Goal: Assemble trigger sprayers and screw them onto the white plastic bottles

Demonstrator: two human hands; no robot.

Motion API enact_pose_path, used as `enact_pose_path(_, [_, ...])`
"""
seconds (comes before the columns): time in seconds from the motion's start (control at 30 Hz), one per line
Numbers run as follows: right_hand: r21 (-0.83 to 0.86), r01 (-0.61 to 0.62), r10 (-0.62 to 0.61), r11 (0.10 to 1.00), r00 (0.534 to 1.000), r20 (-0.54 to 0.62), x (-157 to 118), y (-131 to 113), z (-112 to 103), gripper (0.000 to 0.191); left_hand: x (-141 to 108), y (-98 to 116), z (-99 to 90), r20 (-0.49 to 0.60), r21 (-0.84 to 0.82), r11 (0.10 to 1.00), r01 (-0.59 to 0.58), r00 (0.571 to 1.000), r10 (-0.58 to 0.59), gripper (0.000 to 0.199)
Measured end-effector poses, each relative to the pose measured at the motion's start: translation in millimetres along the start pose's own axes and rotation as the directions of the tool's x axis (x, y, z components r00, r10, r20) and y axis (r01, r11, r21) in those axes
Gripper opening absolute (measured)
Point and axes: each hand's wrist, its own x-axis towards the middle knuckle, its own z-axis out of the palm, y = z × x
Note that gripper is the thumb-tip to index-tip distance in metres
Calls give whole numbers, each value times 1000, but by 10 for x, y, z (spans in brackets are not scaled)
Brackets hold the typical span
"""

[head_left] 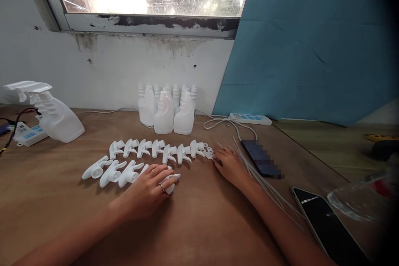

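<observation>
White trigger spray heads lie in two rows on the brown table, the back row [158, 148] and the front row [110, 173]. My left hand [152, 189], with a ring on one finger, is closed over a spray head [170, 188] at the right end of the front row and hides part of it. Beside the last head of the back row is a small cluster of flat white rings [208, 152]. My right hand [229, 165] is at the edge of that cluster, thumb and fingertips pinched on a small white ring. Thin clear tubes [264, 185] run alongside my right forearm.
White spray bottles [163, 114] without heads stand by the wall. One complete spray bottle [59, 118] stands at left near a power strip [33, 134]. On the right are another power strip [251, 119], a dark phone [258, 158], a second phone [327, 224] and a clear plastic bottle [355, 199].
</observation>
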Motion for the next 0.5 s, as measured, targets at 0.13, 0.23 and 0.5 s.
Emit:
enact_pose_path(0.13, [-10, 3, -4, 1000, 1000, -24, 7, -6, -47, 14, 45, 54, 52, -75, 1, 999, -40, 996, 40, 28])
enact_pose_path(0.23, [16, 18, -16, 1000, 992, -123, 11, -20, -108, 12, 100, 151, 74, -140, -150, 986, -66, 989, 45, 30])
enact_pose_path(0.5, [278, 296, -166, 914, 897, -410, -87, -501, -301, 13, 129, 308, 186, -47, -661, 727, 188, 956, -290, 36])
